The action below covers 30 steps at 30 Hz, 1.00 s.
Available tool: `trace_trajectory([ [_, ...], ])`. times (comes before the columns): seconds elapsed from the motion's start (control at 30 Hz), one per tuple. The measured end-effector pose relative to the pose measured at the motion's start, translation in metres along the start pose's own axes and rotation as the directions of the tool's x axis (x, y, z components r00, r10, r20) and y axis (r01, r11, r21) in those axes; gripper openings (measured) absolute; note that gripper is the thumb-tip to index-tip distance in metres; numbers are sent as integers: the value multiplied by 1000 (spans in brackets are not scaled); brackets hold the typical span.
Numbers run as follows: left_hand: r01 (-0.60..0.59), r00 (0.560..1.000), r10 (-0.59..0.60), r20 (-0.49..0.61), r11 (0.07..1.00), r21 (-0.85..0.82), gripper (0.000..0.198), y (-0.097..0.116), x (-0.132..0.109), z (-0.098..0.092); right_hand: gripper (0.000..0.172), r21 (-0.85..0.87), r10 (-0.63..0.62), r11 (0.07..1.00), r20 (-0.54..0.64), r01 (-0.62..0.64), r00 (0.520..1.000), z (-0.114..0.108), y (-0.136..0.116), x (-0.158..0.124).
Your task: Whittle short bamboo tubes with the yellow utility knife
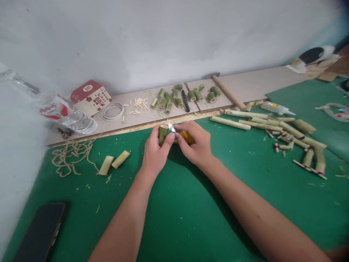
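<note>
Both forearms (127, 214) slant in from the bottom and converge, the hands nearly meeting over the green table (174, 218). The left hand (155, 153) curls around a bamboo piece (162, 134), cut end up; the right hand (196, 143) grips a knife (188, 137), blade just beside the bamboo's top. The hands hide much of both; whether the blade touches is unclear. The phone (40, 231) is cut off lower left. Green surface spreads between the forearms; the ledge (253, 85) starts just beyond the hands.

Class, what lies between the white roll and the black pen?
The head view shows small pale sticks nearer the white roll, then green bamboo pieces nearer the black pen.
</note>
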<state>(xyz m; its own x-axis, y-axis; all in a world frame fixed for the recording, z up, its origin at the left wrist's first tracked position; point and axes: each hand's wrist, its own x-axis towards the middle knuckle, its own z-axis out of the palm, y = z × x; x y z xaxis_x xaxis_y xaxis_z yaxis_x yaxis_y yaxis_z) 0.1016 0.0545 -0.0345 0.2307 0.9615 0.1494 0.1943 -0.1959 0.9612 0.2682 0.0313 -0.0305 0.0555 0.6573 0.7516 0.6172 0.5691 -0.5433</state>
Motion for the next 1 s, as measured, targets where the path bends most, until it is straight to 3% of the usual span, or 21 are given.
trace_trajectory([
  [0.37, 30, 998, -29, 63, 1000, -6, 54, -4, 0, -3, 19, 90, -44, 995, 89, 36, 995, 0, 1, -1],
  [0.7, -21, 997, 18, 72, 999, 50, 42, -1, 2, -4, 18, 98, -11, 995, 104, 1, 995, 0, 1, -2],
  [1.0, -38, 997, 28, 72, 989, 146, 46, 4, 3, -7, 19, 76, -13, 997, 105, 5, 994, 0, 1, -2],
])
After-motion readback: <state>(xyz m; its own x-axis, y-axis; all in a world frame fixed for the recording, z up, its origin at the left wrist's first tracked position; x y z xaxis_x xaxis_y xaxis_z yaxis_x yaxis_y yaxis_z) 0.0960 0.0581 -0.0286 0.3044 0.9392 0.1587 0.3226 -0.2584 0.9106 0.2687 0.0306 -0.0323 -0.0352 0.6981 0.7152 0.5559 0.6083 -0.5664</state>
